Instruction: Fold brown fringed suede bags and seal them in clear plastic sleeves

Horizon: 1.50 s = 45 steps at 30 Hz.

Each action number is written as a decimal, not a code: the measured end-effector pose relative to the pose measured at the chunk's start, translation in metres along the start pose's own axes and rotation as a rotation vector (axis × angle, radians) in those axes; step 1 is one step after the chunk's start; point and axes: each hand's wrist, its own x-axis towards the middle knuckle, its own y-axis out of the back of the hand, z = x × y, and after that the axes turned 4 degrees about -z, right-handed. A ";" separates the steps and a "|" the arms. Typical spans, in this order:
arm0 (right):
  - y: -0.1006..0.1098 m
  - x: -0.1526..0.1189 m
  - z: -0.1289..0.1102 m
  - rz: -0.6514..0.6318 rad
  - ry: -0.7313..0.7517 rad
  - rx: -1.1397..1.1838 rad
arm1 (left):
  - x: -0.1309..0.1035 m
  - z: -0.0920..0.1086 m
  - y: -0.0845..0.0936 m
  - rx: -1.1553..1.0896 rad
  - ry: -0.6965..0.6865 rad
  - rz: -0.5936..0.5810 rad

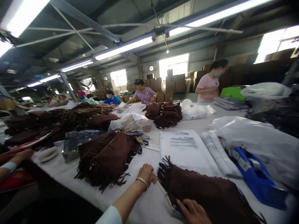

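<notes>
A dark brown fringed bag [205, 189] lies flat on the white-covered table in front of me. My left hand [145, 176] is closed in a pinch on a small tan tag [154, 178] beside the bag's left edge. From the tag a thin pale strand runs toward metal hardware [170, 201] at the bag's near edge. My right hand [193, 212] presses its fingers on that near edge, by the hardware; its lower part is cut off by the frame. Left of my left hand rests a stack of similar fringed bags [109, 152] with a zipper showing.
Behind the bag lie flat white plastic sleeves [184, 146]. A blue tape dispenser [259, 180] and clear plastic sheeting [261, 137] are at the right. More brown bags [164, 113] stand farther back. Another person's hand [24, 154] reaches in at left. Several people work beyond.
</notes>
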 end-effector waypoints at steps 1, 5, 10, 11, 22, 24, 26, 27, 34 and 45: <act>0.010 0.003 -0.002 -0.032 -0.018 0.031 | -0.003 -0.003 -0.001 0.021 -0.028 0.013; 0.046 0.022 -0.009 -0.212 -0.115 0.111 | -0.014 -0.017 -0.004 0.073 -0.143 0.070; 0.066 0.037 -0.006 -0.352 -0.073 0.155 | -0.013 -0.024 0.000 0.177 -0.308 0.118; 0.068 0.036 -0.005 -0.365 -0.062 0.170 | -0.012 -0.023 0.002 0.210 -0.349 0.119; 0.086 0.027 -0.001 -0.402 -0.116 0.368 | -0.004 -0.023 -0.001 0.459 -0.707 0.107; 0.088 0.027 0.001 -0.409 -0.138 0.403 | -0.004 -0.026 0.004 0.472 -0.723 0.123; 0.091 0.027 0.005 -0.427 -0.162 0.470 | -0.011 -0.030 0.015 0.481 -0.724 0.147; 0.093 0.027 0.006 -0.433 -0.178 0.522 | -0.017 -0.031 0.021 0.487 -0.719 0.158; 0.102 0.047 0.010 -0.191 -0.364 0.915 | -0.039 0.021 0.050 0.319 -0.860 0.305; 0.109 0.044 0.024 -0.206 -0.259 0.541 | 0.027 0.059 -0.004 -0.027 -0.859 0.218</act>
